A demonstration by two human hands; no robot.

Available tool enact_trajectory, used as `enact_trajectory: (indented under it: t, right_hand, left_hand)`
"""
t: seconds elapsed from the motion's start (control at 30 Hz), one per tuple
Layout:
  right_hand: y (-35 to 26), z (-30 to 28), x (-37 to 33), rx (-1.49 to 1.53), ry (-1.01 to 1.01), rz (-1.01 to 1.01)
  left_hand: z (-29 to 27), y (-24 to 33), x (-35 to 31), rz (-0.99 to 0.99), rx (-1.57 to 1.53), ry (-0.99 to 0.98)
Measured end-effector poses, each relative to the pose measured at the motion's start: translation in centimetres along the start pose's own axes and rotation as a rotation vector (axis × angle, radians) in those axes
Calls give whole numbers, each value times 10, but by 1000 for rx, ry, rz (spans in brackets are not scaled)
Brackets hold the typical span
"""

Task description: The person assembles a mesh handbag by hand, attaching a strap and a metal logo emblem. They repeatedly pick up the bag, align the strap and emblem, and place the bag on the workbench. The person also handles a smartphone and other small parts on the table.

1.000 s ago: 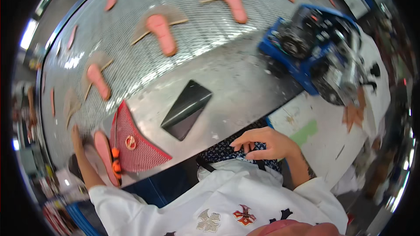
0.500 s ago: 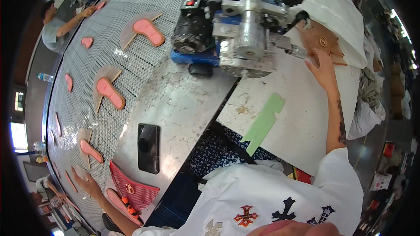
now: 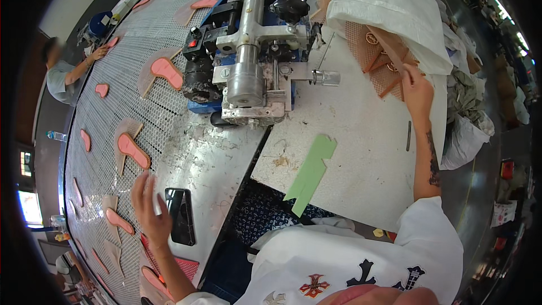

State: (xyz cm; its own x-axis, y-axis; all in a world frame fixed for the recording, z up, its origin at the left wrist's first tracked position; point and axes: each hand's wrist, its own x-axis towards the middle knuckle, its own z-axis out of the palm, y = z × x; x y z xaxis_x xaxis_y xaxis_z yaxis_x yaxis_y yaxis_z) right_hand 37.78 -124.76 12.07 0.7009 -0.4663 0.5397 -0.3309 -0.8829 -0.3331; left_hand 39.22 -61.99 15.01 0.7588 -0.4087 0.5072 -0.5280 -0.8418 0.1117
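My right hand (image 3: 416,91) pinches the edge of a brown mesh piece (image 3: 384,42) with a round gold emblem. That piece is curled up over several similar brown pieces (image 3: 370,87), partly under a white cloth bag (image 3: 389,5). My left hand (image 3: 150,214) is raised with fingers apart and holds nothing. It hovers beside a black phone (image 3: 182,216) at the edge of the perforated conveyor. Partly behind my left forearm lie a red mesh piece (image 3: 186,267) and a pink insole (image 3: 155,281).
A blue-and-metal machine (image 3: 248,62) stands at the far middle. Pink insoles (image 3: 134,151) with pale pieces lie along the conveyor. A green notched template (image 3: 312,172) rests on the white tabletop. A co-worker (image 3: 65,76) reaches onto the conveyor's far left side.
My left hand has left a pale piece on the conveyor and come up beside the phone. My right hand has gone from resting on the brown pieces to lifting an edge. The view has shifted.
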Motion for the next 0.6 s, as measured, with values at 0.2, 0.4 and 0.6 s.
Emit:
enact_trajectory:
  t: [0.2,0.4,0.6]
  right_hand:
    - [-62,-71,-44,496,195,59]
    - [-136,-123,-115,708,-79,-254]
    - [-144,-99,-124,1310,-313,-367]
  left_hand:
    - [66,142,50,507,-486,-67]
    - [78,241,79,349,-802,-84]
    - [78,222,71,224,-994,23]
